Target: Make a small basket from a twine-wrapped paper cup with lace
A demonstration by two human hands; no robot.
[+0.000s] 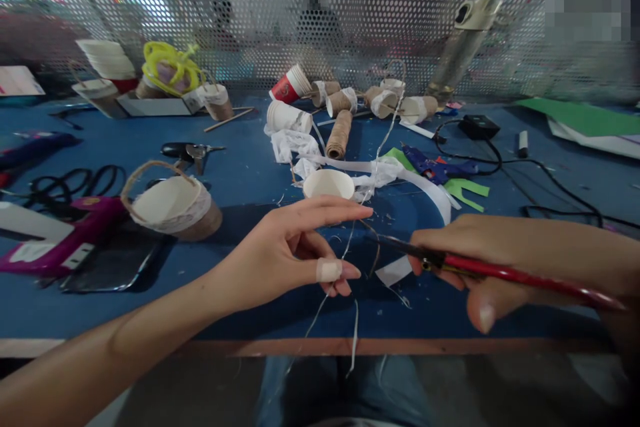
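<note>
Over the blue table's front part, my left hand (300,247) has its fingers curved and the thumb, with a bandage round it, below them. A thin clear strand (351,235) runs past its fingertips, and a thin brown piece (376,255) hangs just to their right. My right hand (480,260) is closed round red-handled pliers or cutters (495,269), whose dark tip points left toward the brown piece. Behind my left hand stands a white paper cup (329,184). A small white scrap (394,271) lies below the tool's tip.
Twine-wrapped cups (343,101), a twine roll (339,135) and white ribbon (430,192) lie behind. At the right are a blue glue gun (437,167) and black cable. A handled cup (173,207), phone (117,263) and keys (199,155) lie left.
</note>
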